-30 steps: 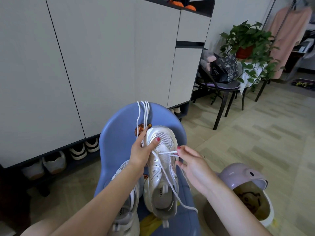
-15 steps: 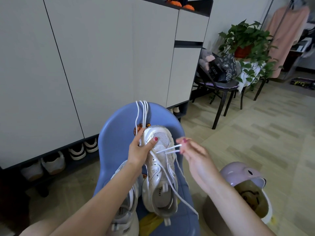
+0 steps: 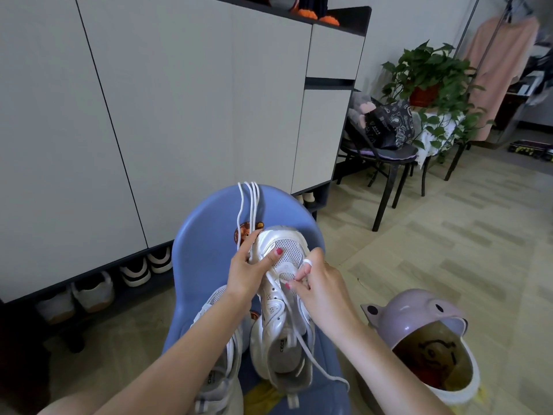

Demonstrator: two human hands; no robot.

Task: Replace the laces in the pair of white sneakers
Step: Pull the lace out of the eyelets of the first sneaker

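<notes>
Curled hands (image 3: 321,284) pinch flat lace (image 3: 294,330) over mesh-toed sneaker (image 3: 281,304)

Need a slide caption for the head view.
Left hand steadies white sneaker on blue chair; right hand works its lace.

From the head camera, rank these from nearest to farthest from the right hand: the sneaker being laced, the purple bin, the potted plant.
Measured from the right hand:
1. Sneaker being laced, under its fingers on the blue chair.
2. Purple bin, on the floor, lower right.
3. Potted plant, far right, across the room.
</notes>
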